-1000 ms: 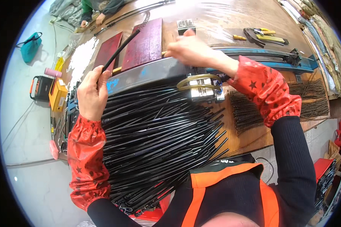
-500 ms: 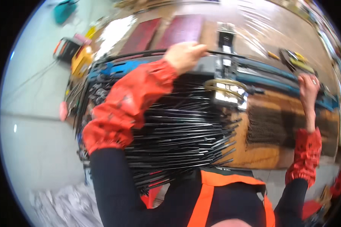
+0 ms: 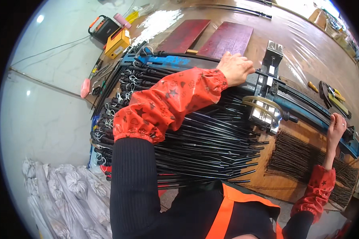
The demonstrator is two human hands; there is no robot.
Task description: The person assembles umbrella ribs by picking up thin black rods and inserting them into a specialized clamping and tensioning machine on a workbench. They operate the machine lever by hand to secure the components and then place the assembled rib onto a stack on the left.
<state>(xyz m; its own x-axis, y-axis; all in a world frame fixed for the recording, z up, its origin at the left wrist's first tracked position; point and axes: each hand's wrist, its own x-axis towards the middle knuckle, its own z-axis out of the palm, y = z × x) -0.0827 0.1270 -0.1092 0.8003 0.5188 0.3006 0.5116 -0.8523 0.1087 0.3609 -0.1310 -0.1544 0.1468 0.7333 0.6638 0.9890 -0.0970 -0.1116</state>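
My left hand (image 3: 236, 68) is closed around a thin black rod (image 3: 201, 58) that runs along the blue metal rail (image 3: 169, 60), just left of a metal clamp device (image 3: 272, 71). Yellowish hose loops (image 3: 263, 104) curl over the near end of the clamp device. Farther right, my right hand (image 3: 336, 126) is at the rail's right end with its fingers bent together. A dark twisted rod (image 3: 303, 96) lies along the rail toward it; what those fingers hold is hidden. Below my left forearm lie many black rods (image 3: 211, 139), with white cords (image 3: 107, 119) at their left ends.
A pile of dark twisted rods (image 3: 299, 153) lies on the wooden bench at right. Pliers (image 3: 336, 95) sit behind my right hand. Two dark red boards (image 3: 226, 40) are at the back. At left stand a yellow box (image 3: 117, 42) and a black case (image 3: 104, 30); white wrapped bundles (image 3: 64, 195) lie on the floor.
The whole view has shifted, so the bench and both hands appear farther right and lower. My left hand still grips the black rod beside the clamp device; my right hand stays near the rail's end.
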